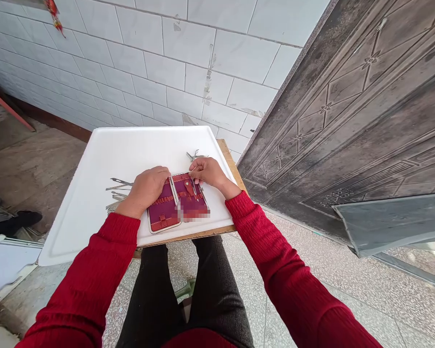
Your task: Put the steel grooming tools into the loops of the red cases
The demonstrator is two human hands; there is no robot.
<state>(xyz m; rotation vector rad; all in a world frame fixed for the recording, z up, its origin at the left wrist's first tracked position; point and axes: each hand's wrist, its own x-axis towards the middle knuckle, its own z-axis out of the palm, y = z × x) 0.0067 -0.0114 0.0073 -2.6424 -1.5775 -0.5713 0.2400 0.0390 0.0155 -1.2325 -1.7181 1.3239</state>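
A small manicure case with purple lining and red loops lies open near the front of a white board. My left hand is closed at the top of the case's middle fold, its thumb and fingers on the metal-edged rim. Over the right half, my right hand pinches a slim metal tool that points down toward the loops; its upper end is hidden by my fingers. Several metal manicure tools lie left of my left hand. Beyond my right hand is a nail clipper-like metal piece.
The white board rests on a wooden tabletop. A tiled wall stands behind, and a dark patterned metal door on the right. Below are my legs and a speckled floor. A blurred patch hides part of the case.
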